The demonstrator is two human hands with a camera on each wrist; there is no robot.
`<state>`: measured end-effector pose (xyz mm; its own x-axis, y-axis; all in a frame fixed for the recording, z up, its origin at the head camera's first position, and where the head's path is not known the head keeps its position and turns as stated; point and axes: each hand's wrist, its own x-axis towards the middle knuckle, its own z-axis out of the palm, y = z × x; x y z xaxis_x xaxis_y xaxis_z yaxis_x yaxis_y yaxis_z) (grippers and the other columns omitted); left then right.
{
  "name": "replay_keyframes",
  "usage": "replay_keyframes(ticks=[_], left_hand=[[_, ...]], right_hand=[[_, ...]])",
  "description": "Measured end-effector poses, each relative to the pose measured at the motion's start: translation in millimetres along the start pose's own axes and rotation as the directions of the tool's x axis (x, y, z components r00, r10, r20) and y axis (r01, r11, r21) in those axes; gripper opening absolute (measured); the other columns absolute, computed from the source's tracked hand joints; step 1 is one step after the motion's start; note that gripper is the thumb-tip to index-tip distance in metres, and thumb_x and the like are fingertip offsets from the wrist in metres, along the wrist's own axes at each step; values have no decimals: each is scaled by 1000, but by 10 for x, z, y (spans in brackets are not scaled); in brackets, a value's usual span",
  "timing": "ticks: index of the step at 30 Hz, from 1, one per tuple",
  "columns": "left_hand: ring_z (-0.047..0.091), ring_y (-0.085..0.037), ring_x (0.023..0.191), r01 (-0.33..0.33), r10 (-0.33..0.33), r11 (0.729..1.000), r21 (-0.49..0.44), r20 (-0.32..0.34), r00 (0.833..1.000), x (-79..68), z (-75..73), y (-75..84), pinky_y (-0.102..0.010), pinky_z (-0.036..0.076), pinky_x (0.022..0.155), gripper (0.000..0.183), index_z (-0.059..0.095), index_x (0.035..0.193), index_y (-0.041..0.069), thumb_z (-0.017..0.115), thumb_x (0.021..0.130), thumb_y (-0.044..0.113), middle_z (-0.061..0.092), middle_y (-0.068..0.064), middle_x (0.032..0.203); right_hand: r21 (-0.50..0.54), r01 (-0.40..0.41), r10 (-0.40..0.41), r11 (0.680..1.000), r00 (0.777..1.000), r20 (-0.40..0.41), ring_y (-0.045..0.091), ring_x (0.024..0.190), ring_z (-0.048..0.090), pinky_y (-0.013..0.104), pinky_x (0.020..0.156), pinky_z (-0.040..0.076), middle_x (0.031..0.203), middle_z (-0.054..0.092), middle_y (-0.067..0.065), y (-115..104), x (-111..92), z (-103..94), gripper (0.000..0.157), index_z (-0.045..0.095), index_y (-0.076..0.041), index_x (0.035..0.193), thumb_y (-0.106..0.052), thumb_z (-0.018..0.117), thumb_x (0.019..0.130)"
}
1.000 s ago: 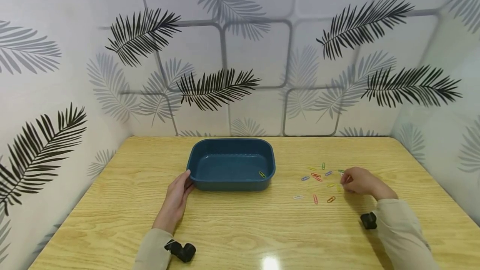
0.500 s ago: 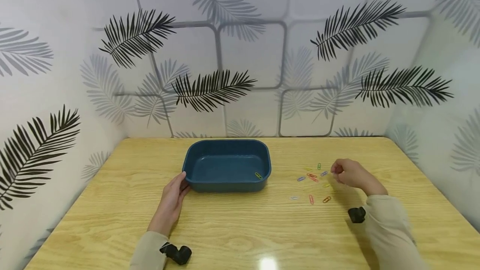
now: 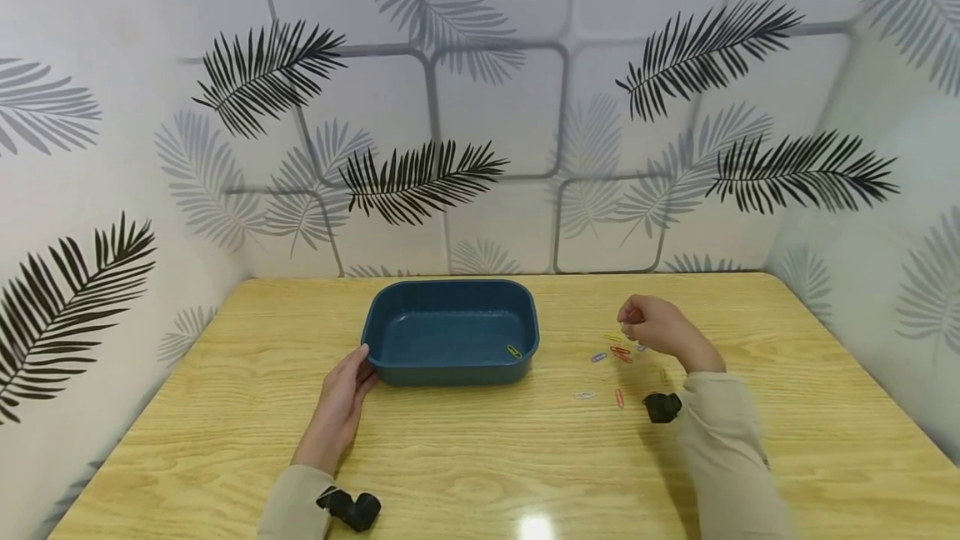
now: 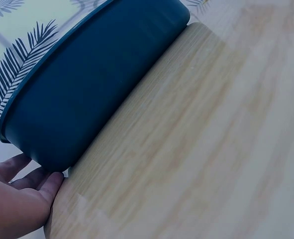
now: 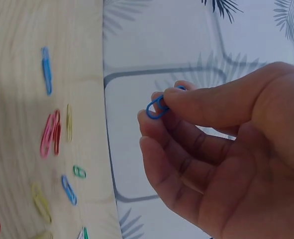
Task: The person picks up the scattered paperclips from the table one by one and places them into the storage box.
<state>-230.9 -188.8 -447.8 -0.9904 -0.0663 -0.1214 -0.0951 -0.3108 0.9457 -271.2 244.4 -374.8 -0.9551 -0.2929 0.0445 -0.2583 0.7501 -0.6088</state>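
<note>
At the left front corner of a dark blue plastic tray (image 3: pixel 450 375), my left hand (image 3: pixel 341 407) grips the wall, thumb at the rim and fingers curled low against the outside. One yellow paper clip (image 3: pixel 513 352) lies inside the tray. My right hand (image 3: pixel 663 332) is raised over the table to the right of the tray. Its thumb and fingertips pinch a blue paper clip (image 5: pixel 154 112), whose looped end sticks out in the right wrist view. Below this hand lie several loose clips, among them a red paper clip (image 5: pixel 56 132) and a green paper clip (image 5: pixel 79 172).
The wooden table (image 3: pixel 450 457) meets a leaf-patterned wall (image 3: pixel 510 223) at its back edge. Nearest the tray are a white paper clip (image 3: pixel 585 396) and a pink paper clip (image 3: pixel 619 398). My right forearm (image 3: pixel 723 440) covers part of the table's right side.
My right hand has lifted from the right of the scattered clips and moved left with the pinched clip. My left hand keeps its grip on the tray. The head view has shifted slightly.
</note>
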Motion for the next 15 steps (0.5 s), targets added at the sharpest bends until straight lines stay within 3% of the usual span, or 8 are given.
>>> replay_keyframes(ticks=[5, 15], left_hand=[[29, -29, 136, -3, 3, 1000, 6, 2, 1000, -2, 0, 6, -37, 28, 112, 56, 25, 148, -8, 40, 106, 25, 28, -24, 149], [31, -28, 134, -5, 6, 1000, 6, -19, 1000, 0, 8, 9, -36, 29, 111, 56, 27, 147, -8, 41, 105, 26, 30, -23, 148]], right_hand=[[39, 19, -18, 999, 1000, -18, 30, 77, 59, 33, 60, 49, 88, 62, 15, -109, 53, 40, 7, 57, 6, 97, 0, 57, 93], [95, 17, -13, 995, 999, -46, 35, 86, 61, 37, 70, 53, 91, 62, 14, -318, 160, 132, 3, 58, 4, 95, 1, 57, 93]])
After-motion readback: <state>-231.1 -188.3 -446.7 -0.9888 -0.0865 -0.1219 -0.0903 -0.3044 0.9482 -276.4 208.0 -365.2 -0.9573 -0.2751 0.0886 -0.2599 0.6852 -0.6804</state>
